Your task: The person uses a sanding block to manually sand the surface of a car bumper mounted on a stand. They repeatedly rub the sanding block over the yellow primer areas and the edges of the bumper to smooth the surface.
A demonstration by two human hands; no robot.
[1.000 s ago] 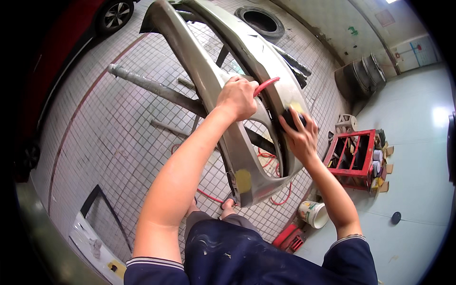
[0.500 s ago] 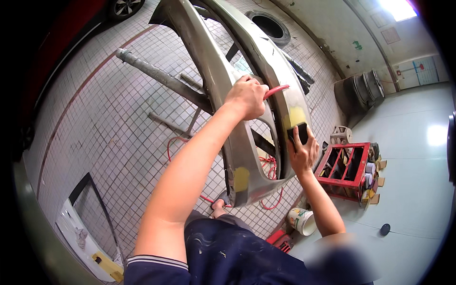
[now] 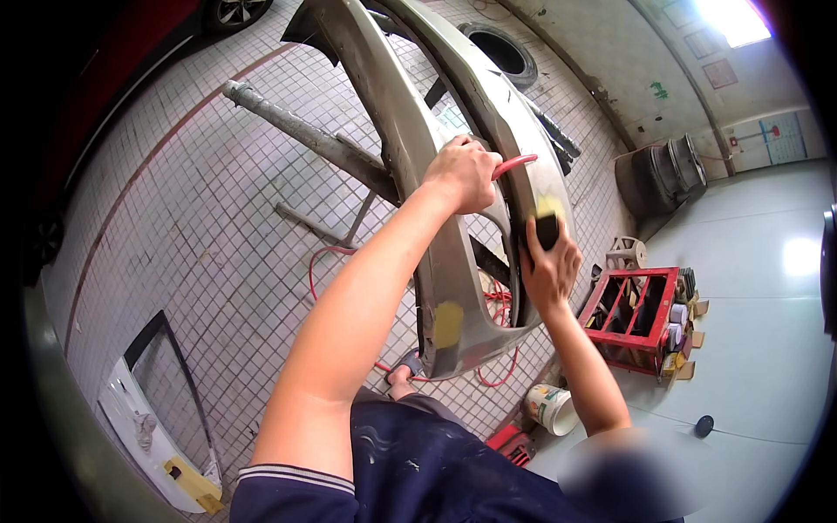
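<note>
My left hand is closed around a red hose at the middle of a silver-grey car bumper, resting against it; what lies under the fingers is hidden. My right hand grips a black block, pressed on the bumper's outer strip at a pale yellow patch. A second yellow patch marks the bumper's lower part. The bumper stands on a stand with padded arms.
A red car is at upper left, a white door panel at lower left. A tyre lies behind the bumper. Metal drums, a red rack, a white bucket and hose coils are to the right.
My right hand has slid a little down the bumper with the block, then slightly back up. My left hand keeps its grip. The whole view has shifted slightly.
</note>
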